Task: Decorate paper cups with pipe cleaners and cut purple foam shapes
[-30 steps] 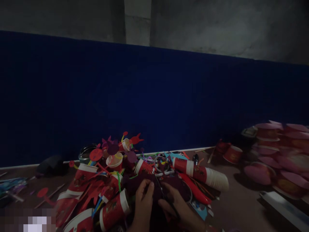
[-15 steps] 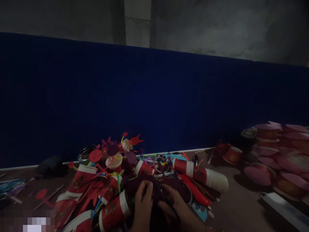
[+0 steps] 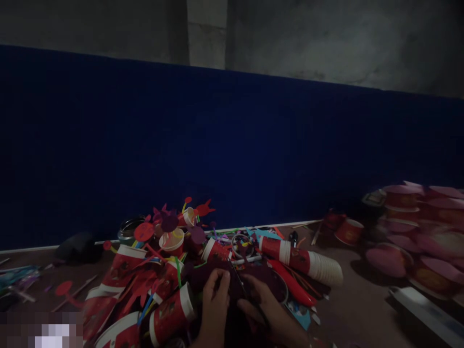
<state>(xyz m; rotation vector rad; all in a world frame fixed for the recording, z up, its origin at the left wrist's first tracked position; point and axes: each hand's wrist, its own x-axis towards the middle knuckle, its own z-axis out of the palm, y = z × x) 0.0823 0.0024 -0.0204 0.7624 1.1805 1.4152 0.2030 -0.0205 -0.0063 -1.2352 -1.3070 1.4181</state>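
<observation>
Low in the middle of the head view, my left hand [image 3: 216, 297] pinches a dark purple sheet of paper [image 3: 205, 274]. My right hand [image 3: 261, 302] is closed around a pair of scissors [image 3: 238, 279], whose blades point up and away at the sheet. The handles are mostly covered by my fingers, and the dim light blurs the sheet's outline. Left of my hands lies a heap of red paper cups [image 3: 170, 313] with coloured paper shapes and strips attached. A round dark purple piece [image 3: 270, 282] lies behind my right hand.
A stack of red paper cups [image 3: 300, 258] lies on its side beyond my right hand, near a red glossy object [image 3: 295, 287]. More cups with pink tops [image 3: 431, 237] are piled at far right. A blue panel [image 3: 232, 145] stands behind the table.
My hands keep nearly the same place, with the scissors still at the purple paper. Only a slight shift of the camera view shows.
</observation>
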